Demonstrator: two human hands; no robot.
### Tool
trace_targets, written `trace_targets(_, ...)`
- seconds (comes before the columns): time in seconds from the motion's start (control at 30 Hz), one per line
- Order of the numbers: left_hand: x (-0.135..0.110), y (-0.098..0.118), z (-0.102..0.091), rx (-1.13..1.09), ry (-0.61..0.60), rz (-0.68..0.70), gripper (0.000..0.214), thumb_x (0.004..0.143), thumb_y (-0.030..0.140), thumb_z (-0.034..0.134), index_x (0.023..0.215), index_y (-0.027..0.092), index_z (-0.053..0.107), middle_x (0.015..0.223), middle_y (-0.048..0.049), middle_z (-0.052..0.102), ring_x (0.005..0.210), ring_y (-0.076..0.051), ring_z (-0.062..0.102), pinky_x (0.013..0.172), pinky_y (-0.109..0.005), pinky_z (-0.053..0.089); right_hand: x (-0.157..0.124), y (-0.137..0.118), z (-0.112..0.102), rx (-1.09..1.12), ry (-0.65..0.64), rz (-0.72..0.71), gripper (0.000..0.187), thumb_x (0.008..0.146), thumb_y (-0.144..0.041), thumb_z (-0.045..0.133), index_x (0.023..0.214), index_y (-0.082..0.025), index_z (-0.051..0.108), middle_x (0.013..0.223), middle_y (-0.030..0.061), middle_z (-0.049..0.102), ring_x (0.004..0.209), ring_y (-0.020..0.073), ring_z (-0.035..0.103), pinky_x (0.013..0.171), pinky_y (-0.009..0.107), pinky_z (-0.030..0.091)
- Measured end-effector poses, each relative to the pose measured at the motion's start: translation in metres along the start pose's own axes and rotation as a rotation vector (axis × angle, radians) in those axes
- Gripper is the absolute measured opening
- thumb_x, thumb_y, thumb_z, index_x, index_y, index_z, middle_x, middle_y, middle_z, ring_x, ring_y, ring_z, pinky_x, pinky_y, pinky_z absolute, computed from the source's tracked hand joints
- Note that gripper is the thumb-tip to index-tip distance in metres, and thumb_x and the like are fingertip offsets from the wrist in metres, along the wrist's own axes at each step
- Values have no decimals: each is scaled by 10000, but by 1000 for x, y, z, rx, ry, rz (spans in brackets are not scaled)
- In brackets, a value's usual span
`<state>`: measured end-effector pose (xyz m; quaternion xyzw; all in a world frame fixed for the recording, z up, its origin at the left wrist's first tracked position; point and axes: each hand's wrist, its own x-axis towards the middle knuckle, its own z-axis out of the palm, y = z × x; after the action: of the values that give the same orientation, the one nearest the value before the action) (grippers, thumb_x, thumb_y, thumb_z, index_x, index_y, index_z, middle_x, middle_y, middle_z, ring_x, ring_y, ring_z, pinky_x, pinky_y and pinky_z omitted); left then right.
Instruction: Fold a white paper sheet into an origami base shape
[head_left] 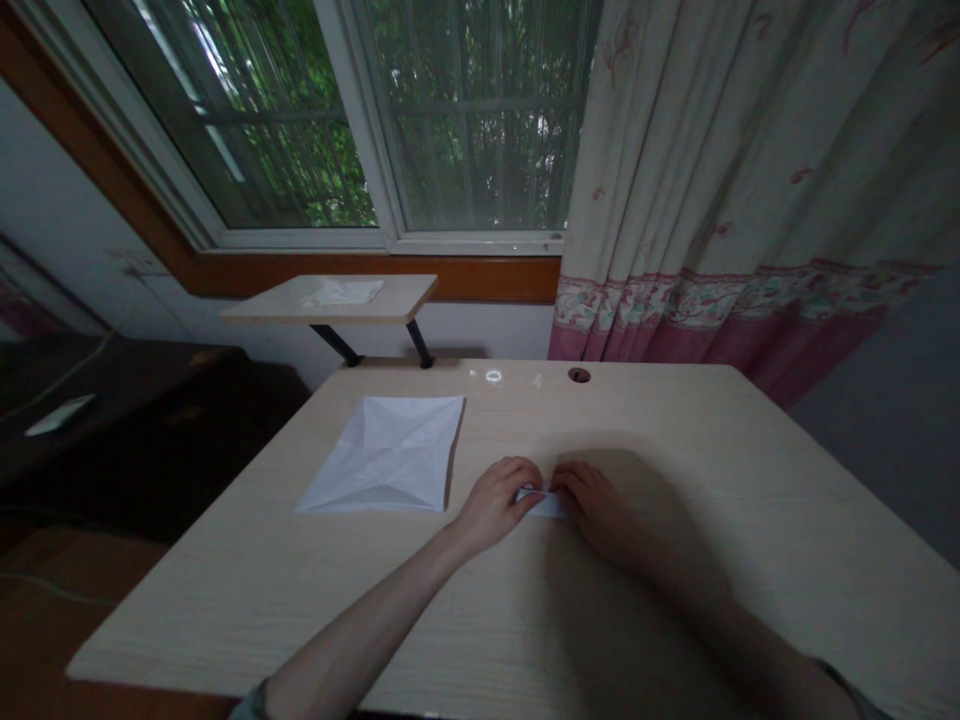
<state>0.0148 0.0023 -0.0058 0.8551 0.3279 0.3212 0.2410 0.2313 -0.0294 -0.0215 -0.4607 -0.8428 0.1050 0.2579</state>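
Note:
A small folded piece of white paper [547,507] lies on the wooden desk [450,620], between my two hands. My left hand [501,500] grips its left end, thumb along the near side and fingers curled over the far side. At the other end, my right hand [596,505] is closed on the paper, with its fingers bent over it. Much of the folded paper is hidden under the fingers. Left of my hands a larger square sheet of white paper [390,455] lies flat, marked by crossing creases.
A small raised shelf [405,295] on black legs stands at the desk's back left, with crumpled white paper [343,292] on it. A round cable hole [579,376] sits near the back edge. Behind are a window [480,120] and a long curtain [675,200].

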Motion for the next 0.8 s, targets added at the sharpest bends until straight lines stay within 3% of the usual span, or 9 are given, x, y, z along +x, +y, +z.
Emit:
trace_targets(0.13, -2, -4, 2, -61, 25, 54, 140, 898, 264, 680, 782, 189, 658, 973, -61, 690, 954, -198, 629, 878, -332, 505, -1, -5, -4, -8, -30, -32, 209, 942, -111, 455, 1035, -201, 619, 1103, 103, 647, 1058, 248, 586, 966, 454, 473)
trace_targets(0.33, -2, -4, 2, -53, -7, 40, 65, 862, 199, 704, 807, 192, 670, 956, -45, 712, 942, -196, 643, 876, -329, 511, -2, -2, 2, -21, -39, -5, 180, 916, -97, 500, 1033, -190, 599, 1078, 96, 643, 1021, 244, 576, 940, 444, 467)
trace_targets(0.8, -3, -6, 4, -38, 16, 28, 107, 779, 138, 741, 704, 202, 699, 987, -31, 721, 938, -191, 665, 872, -329, 512, -3, -2, 1, -15, -27, -24, 283, 897, -32, 452, 1063, -191, 617, 1106, 95, 642, 1068, 234, 575, 968, 430, 456)
